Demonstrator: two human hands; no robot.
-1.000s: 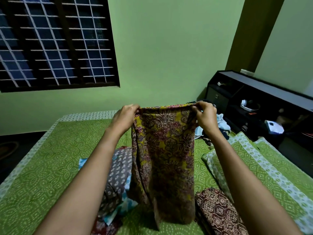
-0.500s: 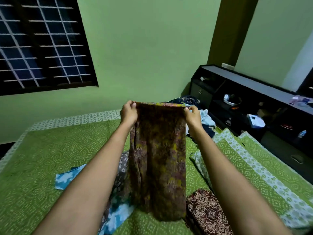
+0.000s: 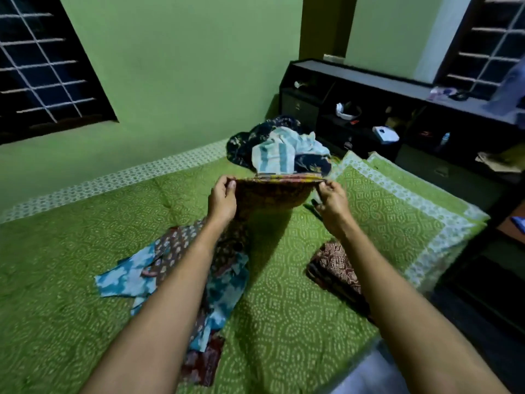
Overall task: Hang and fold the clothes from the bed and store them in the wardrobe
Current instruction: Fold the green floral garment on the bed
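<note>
The left hand (image 3: 223,199) and right hand (image 3: 332,201) each pinch a top corner of the cloth (image 3: 272,191) in their fingers (image 3: 230,185), above the bed (image 3: 71,251) just near of the pile (image 3: 278,149); level corners and a taut edge should fold it cleanly.

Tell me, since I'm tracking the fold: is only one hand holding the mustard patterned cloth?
No: the left hand and right hand each pinch one end of the mustard patterned cloth.

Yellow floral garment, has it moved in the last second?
Yes. The yellow floral garment has swung away from the folded maroon cloth, forward toward the clothes pile.
</note>
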